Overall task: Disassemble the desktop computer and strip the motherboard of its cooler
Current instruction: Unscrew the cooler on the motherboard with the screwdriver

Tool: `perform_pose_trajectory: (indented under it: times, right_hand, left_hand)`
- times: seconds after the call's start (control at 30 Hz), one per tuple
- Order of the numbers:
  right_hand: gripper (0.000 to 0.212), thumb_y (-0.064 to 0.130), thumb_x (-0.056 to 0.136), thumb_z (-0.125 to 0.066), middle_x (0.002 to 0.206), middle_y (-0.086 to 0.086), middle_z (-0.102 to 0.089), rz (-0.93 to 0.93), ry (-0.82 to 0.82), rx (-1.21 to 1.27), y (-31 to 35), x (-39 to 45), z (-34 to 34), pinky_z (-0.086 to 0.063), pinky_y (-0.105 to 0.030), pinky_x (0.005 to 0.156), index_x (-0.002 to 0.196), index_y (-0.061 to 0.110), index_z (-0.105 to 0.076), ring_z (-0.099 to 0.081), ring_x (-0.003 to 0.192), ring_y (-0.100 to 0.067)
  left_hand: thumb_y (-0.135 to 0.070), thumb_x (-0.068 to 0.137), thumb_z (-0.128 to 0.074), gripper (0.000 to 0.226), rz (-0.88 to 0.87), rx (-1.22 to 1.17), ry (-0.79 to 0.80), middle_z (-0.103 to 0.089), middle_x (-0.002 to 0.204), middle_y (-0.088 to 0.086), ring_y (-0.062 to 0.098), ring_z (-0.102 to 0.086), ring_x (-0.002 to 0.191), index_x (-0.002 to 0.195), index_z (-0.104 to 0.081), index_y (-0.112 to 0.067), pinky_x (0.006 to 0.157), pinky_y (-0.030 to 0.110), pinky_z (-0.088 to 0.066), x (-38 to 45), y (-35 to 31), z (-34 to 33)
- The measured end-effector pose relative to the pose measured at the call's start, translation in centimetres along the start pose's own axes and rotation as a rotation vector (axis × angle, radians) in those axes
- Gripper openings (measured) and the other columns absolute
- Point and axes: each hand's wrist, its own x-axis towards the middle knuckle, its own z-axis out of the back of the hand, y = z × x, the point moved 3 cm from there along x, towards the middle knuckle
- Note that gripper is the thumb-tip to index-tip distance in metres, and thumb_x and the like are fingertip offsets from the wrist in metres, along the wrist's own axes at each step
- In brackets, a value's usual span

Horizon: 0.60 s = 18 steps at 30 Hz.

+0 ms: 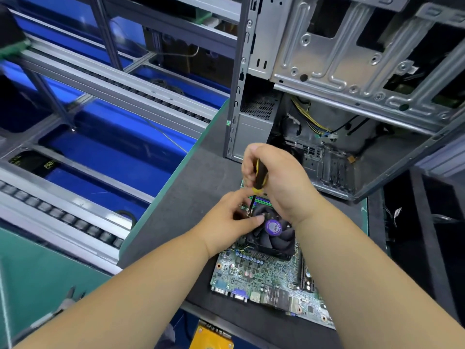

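Dark mat (201, 159); cooler (273, 238) beneath right hand (279, 182)

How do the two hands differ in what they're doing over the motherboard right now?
The right hand grips the black-and-yellow screwdriver upright by its handle; the left hand holds no tool. The right hand is raised above the cooler fan; the left hand sits lower, fingertips at the fan's edge beside the screwdriver tip. Both work at the same corner of the cooler, over the motherboard.
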Motion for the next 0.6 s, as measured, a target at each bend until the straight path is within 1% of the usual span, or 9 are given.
perform_pose_trajectory:
  times: [0.1,0.17,0.23,0.27,0.3,0.4,0.43,0.5,0.6]
  right_hand:
    - [0.035,0.038,0.088,-0.052,0.053,0.007,-0.050,-0.084,-0.303,-0.068,0.0,0.1,0.4,-0.037,-0.034,0.064,0.058,0.022,-0.052,-0.048,0.060,-0.017]
    - [0.044,0.038,0.091,-0.054,0.050,0.004,-0.046,-0.081,-0.553,0.042,-0.6,-0.5,-0.1,-0.033,-0.032,0.061,0.051,0.022,-0.047,-0.043,0.054,-0.015]
    - [0.045,0.033,0.092,-0.051,0.052,-0.003,-0.036,0.080,-0.632,0.151,-1.0,-1.1,-0.6,-0.027,-0.030,0.056,0.051,0.020,-0.038,-0.031,0.051,-0.018]
    - [0.043,0.029,0.091,-0.049,0.051,-0.003,-0.031,0.152,-0.574,0.202,-1.0,-1.1,-0.6,-0.024,-0.029,0.054,0.051,0.019,-0.036,-0.026,0.050,-0.019]
    - [0.042,0.025,0.089,-0.047,0.048,-0.002,-0.028,0.178,-0.438,0.258,-1.0,-0.8,-0.4,-0.021,-0.027,0.050,0.050,0.018,-0.035,-0.022,0.047,-0.018]
    - [0.041,0.018,0.085,-0.044,0.040,0.001,-0.024,0.073,0.165,0.339,-0.2,0.7,-0.5,-0.011,-0.024,0.046,0.045,0.015,-0.036,-0.016,0.041,-0.010]
    - [0.041,0.017,0.085,-0.043,0.039,0.001,-0.025,0.042,0.289,0.310,0.1,0.9,-0.6,-0.011,-0.023,0.045,0.044,0.015,-0.037,-0.017,0.040,-0.009]
    - [0.036,0.016,0.085,-0.043,0.042,0.000,-0.026,0.034,0.309,0.252,0.0,1.1,-0.6,-0.013,-0.024,0.045,0.050,0.012,-0.039,-0.018,0.041,-0.010]
    - [0.029,0.030,0.087,-0.050,0.049,-0.004,-0.039,0.027,0.003,0.200,-0.3,0.8,0.0,-0.027,-0.031,0.051,0.067,0.009,-0.046,-0.031,0.047,-0.018]
  left_hand:
    - [-0.028,0.087,-0.067,0.039,-0.021,-0.053,0.023,-0.054,0.117,-0.014,-0.008,-0.054,0.095,0.107,-0.059,-0.060,0.085,0.006,-0.039,0.2,0.5,-0.4]
    - [-0.030,0.084,-0.066,0.036,-0.006,-0.052,0.019,-0.056,0.122,-0.011,-0.001,-0.052,0.112,0.114,-0.061,-0.050,0.098,0.019,-0.041,0.3,0.9,-0.7]
    - [-0.032,0.080,-0.065,0.037,0.015,-0.079,0.011,-0.057,0.124,-0.004,0.012,-0.053,0.117,0.116,-0.062,-0.044,0.100,0.033,-0.045,0.4,0.9,-0.9]
    - [-0.033,0.079,-0.065,0.036,0.016,-0.091,0.011,-0.058,0.123,-0.001,0.016,-0.055,0.114,0.114,-0.062,-0.044,0.098,0.035,-0.048,0.4,0.8,-1.0]
    - [-0.032,0.080,-0.066,0.036,0.012,-0.101,0.012,-0.058,0.123,0.001,0.017,-0.057,0.113,0.114,-0.063,-0.043,0.097,0.036,-0.048,0.5,0.7,-1.0]
    - [-0.027,0.081,-0.067,0.036,0.010,-0.148,0.012,-0.059,0.127,0.002,0.014,-0.058,0.116,0.116,-0.064,-0.035,0.102,0.033,-0.046,0.5,0.7,-0.9]
    - [-0.027,0.081,-0.067,0.035,0.010,-0.148,0.010,-0.059,0.127,0.001,0.012,-0.058,0.115,0.114,-0.065,-0.037,0.100,0.029,-0.046,0.5,0.7,-0.9]
    - [-0.027,0.081,-0.067,0.033,0.005,-0.145,0.002,-0.059,0.126,0.000,0.008,-0.059,0.111,0.109,-0.065,-0.045,0.093,0.017,-0.047,0.5,0.7,-1.0]
    - [-0.024,0.084,-0.067,0.035,-0.004,-0.147,-0.020,-0.059,0.122,0.001,0.004,-0.060,0.104,0.104,-0.064,-0.051,0.085,0.011,-0.046,0.4,0.8,-1.1]
